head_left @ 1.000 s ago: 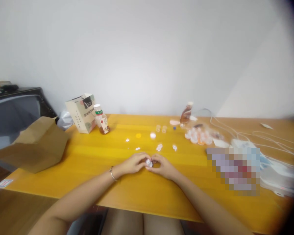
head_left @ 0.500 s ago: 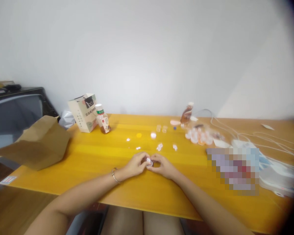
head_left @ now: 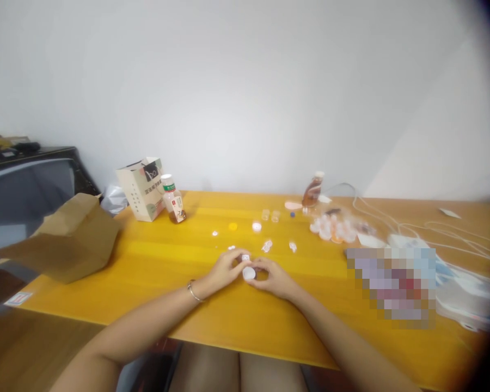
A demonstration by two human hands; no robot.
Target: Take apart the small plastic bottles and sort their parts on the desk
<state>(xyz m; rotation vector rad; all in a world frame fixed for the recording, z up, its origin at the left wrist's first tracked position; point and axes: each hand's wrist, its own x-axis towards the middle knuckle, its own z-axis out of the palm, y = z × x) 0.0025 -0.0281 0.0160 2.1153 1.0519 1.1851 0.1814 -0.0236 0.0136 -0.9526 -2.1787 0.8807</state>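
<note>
My left hand (head_left: 226,270) pinches a small white piece with dark marks (head_left: 245,257) between thumb and fingers. Just below it, my right hand (head_left: 269,277) has thumb and fingers curved around a small round white container (head_left: 249,273), whose pale round face points toward me. The hands nearly touch. Beyond them lie small white pieces (head_left: 267,246), another white bit (head_left: 293,246) and a yellow disc (head_left: 232,226). A white round item (head_left: 256,226) and two small clear cups (head_left: 275,216) are farther back. Blur hides the finer details.
On the left are a brown paper bag (head_left: 81,234), a printed paper bag (head_left: 142,190) and a drink bottle (head_left: 174,201). Toward the right are a brown bottle (head_left: 312,189), a cluster of small round containers (head_left: 330,227), white cables (head_left: 375,209) and a pixelated patch.
The marked white piece, earlier at the round container between my hands, is now above it in my left fingers. The container's pale face is now exposed.
</note>
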